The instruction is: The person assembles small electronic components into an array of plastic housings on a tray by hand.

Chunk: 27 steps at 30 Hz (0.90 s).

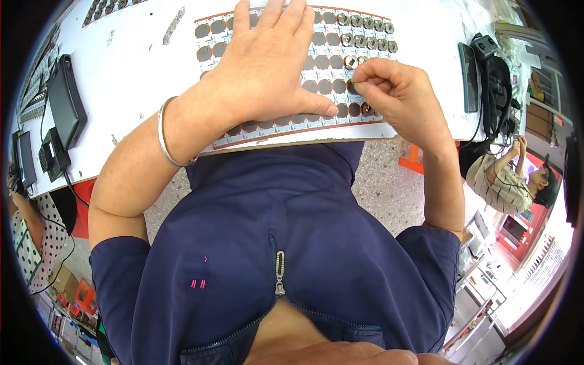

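A panel of small joined circuit boards (331,74) lies on the white table in front of me, with rows of round dark grey discs (325,86). Toward its right side, several discs carry shiny metal pieces (368,41). My left hand (258,79) rests flat across the panel's middle, fingers stretched away from me and thumb out to the right, covering many of the discs. Over the panel's right part, my right hand (404,97) is closed in a pinch. Its thumb and forefinger meet beside a dark disc; whatever they hold is too small to make out.
On the white table (140,61), another panel (109,9) lies at the far left. A black flat case (68,100) and a black corded device (55,153) sit left; black strapped gear (496,85) is at right. People sit at left (45,243) and right (502,182).
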{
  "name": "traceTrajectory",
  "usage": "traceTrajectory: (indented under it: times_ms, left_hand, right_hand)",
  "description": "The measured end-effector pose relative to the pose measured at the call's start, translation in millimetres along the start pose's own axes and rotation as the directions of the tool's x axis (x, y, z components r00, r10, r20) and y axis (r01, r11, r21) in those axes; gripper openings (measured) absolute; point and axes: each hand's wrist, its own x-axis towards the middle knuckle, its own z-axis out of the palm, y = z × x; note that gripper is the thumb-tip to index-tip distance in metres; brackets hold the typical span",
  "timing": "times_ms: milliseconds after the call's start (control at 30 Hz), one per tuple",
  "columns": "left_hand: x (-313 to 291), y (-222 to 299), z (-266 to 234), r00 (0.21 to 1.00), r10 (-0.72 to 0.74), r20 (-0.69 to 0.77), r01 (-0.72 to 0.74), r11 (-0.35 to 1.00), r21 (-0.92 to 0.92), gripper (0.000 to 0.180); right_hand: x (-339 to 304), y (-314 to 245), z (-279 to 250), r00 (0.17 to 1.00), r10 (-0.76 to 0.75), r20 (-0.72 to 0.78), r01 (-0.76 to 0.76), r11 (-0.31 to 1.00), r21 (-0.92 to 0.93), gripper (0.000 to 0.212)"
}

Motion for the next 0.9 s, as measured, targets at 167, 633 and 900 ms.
traceTrajectory:
  times_ms: [167,633,900]
  left_hand:
    - [-0.1,1.2,1.3,1.0,0.0,0.0,0.0,1.0,-0.009,0.121]
    - [-0.1,1.5,1.7,0.998,-0.014,-0.055,0.014,1.0,0.006,0.122]
    - [-4.8,9.1,-7.4,0.995,-0.068,-0.069,0.064,0.996,-0.061,0.127]
  right_hand:
    - [-4.4,2.7,10.2,0.989,-0.093,-0.115,0.075,0.986,-0.148,0.009]
    - [-15.9,33.3,40.1,0.754,-0.502,-0.424,0.287,0.832,-0.475,0.021]
    - [20.6,21.9,-4.0,0.786,-0.554,-0.273,0.38,0.782,-0.494,0.012]
